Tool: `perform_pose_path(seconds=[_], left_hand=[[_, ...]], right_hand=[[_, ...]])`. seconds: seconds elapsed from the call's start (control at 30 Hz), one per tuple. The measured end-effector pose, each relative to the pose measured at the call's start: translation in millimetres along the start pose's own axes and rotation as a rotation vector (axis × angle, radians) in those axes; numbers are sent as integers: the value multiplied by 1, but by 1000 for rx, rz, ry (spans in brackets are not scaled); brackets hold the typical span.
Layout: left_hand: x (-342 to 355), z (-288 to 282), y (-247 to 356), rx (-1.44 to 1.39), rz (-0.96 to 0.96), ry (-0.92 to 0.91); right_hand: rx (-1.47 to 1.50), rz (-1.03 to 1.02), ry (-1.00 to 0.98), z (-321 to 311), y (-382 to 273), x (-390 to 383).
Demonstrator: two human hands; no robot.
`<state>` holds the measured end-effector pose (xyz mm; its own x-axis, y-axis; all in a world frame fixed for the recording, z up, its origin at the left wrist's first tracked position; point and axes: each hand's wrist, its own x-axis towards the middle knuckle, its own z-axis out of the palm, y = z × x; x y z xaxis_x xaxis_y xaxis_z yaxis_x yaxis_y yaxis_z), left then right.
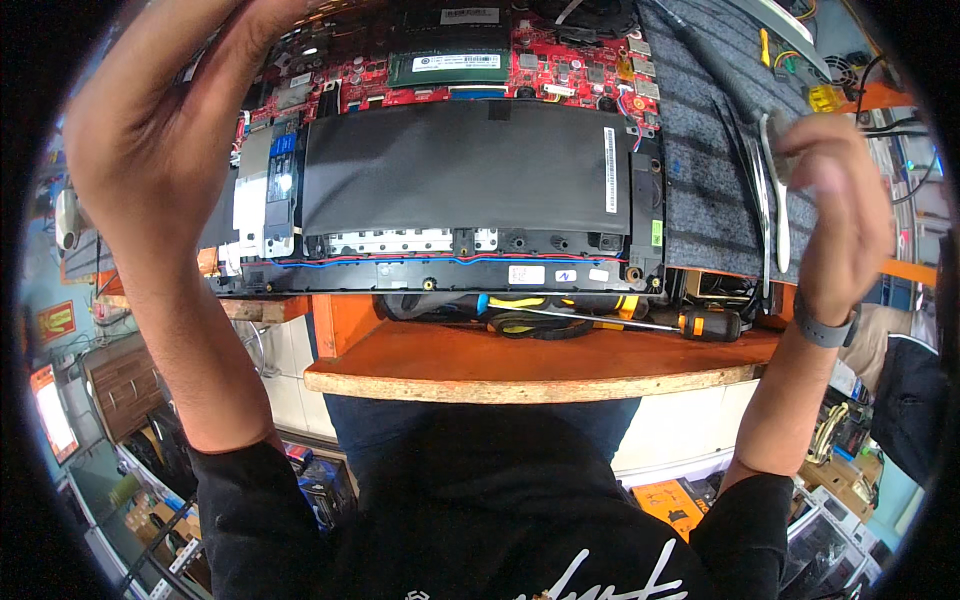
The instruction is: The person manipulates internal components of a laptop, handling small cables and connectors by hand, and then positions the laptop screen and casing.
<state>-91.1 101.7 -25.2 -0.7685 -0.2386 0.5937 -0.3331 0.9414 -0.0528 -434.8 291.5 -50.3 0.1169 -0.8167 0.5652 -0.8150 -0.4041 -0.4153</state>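
An opened laptop [640, 270] lies before me, its inside facing up. Its wide black battery [450, 170] fills the near half, and behind it is a red circuit board [560, 75] with a green memory module [450, 66]. Over the laptop's left side my left hand [150, 130] reaches forward; its fingertips run out at the top edge. On the right, my right hand [835, 190] is above the grey mat with bent, slightly blurred fingers. These overlap the head of a white-handled brush [782, 225]; whether they grip it, I cannot tell. Metal tweezers [757, 200] lie beside the brush.
The grey ribbed mat [700, 200] extends right of the laptop. Below the laptop, an orange wooden shelf [540, 360] holds a screwdriver [710, 325] and other tools. A yellow-handled tool [765, 47] and a small fan [840, 70] are at the far right.
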Motion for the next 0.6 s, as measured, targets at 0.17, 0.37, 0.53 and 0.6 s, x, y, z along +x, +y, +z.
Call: perform_pose_path(seconds=[0.17,0.37,0.53,0.6], left_hand=[[-4,4,-1,-39,9,-2],[2,11,9,-7,27,29],[3,10,18,-83,14,71],[5,12,21,-97,-27,88]], right_hand=[[-226,-42,-86,54,10,23],[-745,52,-295,95,37,49],[-524,-134,-29,98,40,47],[-465,87,-141,92,29,46]])
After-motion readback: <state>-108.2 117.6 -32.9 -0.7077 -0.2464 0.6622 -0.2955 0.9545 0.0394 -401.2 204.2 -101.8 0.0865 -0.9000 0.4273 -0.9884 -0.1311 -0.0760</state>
